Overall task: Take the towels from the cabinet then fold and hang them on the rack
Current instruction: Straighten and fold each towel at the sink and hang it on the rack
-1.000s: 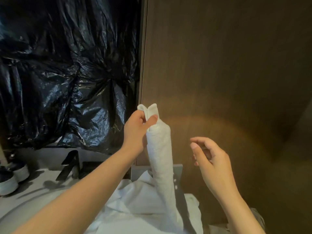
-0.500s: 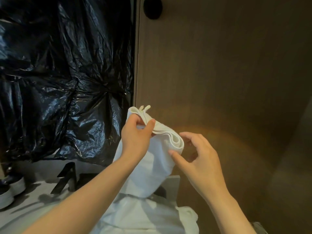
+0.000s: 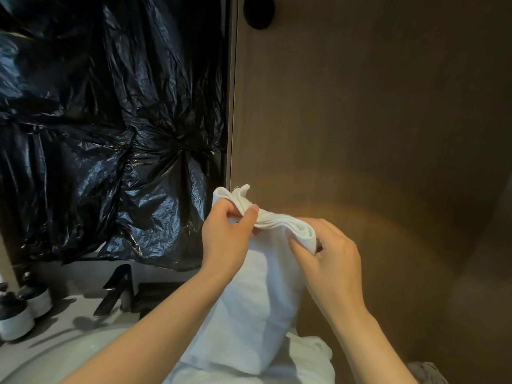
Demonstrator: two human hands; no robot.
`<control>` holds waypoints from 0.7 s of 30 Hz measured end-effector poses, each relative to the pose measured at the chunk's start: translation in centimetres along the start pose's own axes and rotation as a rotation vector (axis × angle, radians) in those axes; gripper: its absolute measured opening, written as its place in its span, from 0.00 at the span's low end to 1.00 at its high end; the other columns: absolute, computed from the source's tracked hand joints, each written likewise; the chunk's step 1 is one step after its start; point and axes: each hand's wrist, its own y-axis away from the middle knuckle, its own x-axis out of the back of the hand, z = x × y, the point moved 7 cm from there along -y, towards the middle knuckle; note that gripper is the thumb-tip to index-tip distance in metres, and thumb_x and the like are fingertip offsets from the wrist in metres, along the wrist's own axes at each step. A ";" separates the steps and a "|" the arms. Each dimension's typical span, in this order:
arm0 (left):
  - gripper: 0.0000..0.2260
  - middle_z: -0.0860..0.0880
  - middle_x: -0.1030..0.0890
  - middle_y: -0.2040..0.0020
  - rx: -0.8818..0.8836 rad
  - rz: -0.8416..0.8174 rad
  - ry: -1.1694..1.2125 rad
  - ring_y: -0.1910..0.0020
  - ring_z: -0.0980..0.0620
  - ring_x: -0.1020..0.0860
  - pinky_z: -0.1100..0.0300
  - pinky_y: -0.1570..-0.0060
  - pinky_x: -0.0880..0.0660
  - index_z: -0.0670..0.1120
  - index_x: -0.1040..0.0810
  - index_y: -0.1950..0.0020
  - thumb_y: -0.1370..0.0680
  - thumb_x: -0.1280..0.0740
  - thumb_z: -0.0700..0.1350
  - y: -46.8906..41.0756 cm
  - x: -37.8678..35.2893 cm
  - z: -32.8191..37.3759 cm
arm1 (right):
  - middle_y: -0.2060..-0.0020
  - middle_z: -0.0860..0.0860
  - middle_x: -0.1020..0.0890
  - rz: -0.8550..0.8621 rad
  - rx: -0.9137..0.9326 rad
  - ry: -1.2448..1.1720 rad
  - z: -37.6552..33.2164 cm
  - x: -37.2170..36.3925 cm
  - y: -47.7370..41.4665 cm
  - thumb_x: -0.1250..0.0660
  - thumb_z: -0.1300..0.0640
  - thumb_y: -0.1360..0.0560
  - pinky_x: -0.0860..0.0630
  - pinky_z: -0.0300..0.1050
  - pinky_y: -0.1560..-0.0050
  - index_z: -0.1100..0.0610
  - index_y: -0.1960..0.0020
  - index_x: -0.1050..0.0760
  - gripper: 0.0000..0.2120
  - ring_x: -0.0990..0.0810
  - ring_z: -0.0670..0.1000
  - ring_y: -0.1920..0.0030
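Note:
A white towel (image 3: 249, 306) hangs folded in front of me, held up by its top edge. My left hand (image 3: 225, 239) pinches the left corner of that edge between thumb and fingers. My right hand (image 3: 329, 259) grips the folded right end, fingers curled round it. More white towel cloth (image 3: 310, 364) lies bunched below. No rack is in view.
A brown wooden panel (image 3: 374, 120) fills the right side, with a round black knob (image 3: 259, 12) near its top. Crumpled black plastic sheeting (image 3: 110, 120) covers the left. Below it stand a black tap (image 3: 116, 289), a white basin rim (image 3: 55, 356) and small jars (image 3: 16, 314).
The towel hung as a narrow strip from my left hand alone. My right hand has come in and taken hold of the folded top edge, and the towel now hangs wider between both hands.

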 end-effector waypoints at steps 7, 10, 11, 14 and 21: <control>0.06 0.56 0.22 0.54 -0.399 -0.170 -0.116 0.53 0.58 0.21 0.71 0.55 0.26 0.51 0.24 0.55 0.27 0.27 0.46 0.4 2.4 2.7 | 0.53 0.34 0.18 -0.081 -0.121 -0.151 1.3 -1.1 -0.1 0.38 0.39 0.25 0.22 0.32 0.54 0.41 0.46 0.21 0.13 0.20 0.38 0.51; 0.12 0.56 0.23 0.45 -0.642 -0.352 -0.335 0.41 0.59 0.27 0.67 0.39 0.32 0.50 0.22 0.45 0.26 0.28 0.50 1.2 1.9 4.1 | 0.54 0.31 0.19 -0.097 -0.149 -0.247 1.0 -1.6 0.0 0.37 0.42 0.24 0.26 0.25 0.56 0.38 0.49 0.23 0.06 0.21 0.36 0.49; 0.15 0.56 0.23 0.41 -0.665 -0.415 -0.385 0.36 0.58 0.29 0.66 0.33 0.36 0.50 0.22 0.41 0.26 0.28 0.51 1.3 1.7 4.0 | 0.53 0.31 0.20 -0.099 -0.153 -0.272 0.9 -1.7 0.1 0.38 0.42 0.24 0.27 0.24 0.56 0.39 0.49 0.23 0.07 0.21 0.35 0.49; 0.22 0.56 0.25 0.36 -0.639 -0.531 -0.514 0.32 0.59 0.33 0.54 0.24 0.47 0.52 0.28 0.31 0.23 0.32 0.56 1.3 1.4 3.4 | 0.53 0.34 0.18 -0.108 -0.129 -0.293 0.4 -2.0 0.2 0.38 0.41 0.24 0.27 0.25 0.56 0.42 0.48 0.22 0.10 0.20 0.37 0.50; 0.11 0.60 0.23 0.49 -0.626 -0.607 -0.701 0.46 0.60 0.26 0.47 0.24 0.54 0.53 0.23 0.40 0.19 0.40 0.52 0.3 1.7 2.4 | 0.50 0.31 0.21 -0.136 -0.021 -0.177 -0.9 -1.7 0.0 0.36 0.44 0.24 0.25 0.26 0.56 0.38 0.46 0.28 0.08 0.21 0.36 0.48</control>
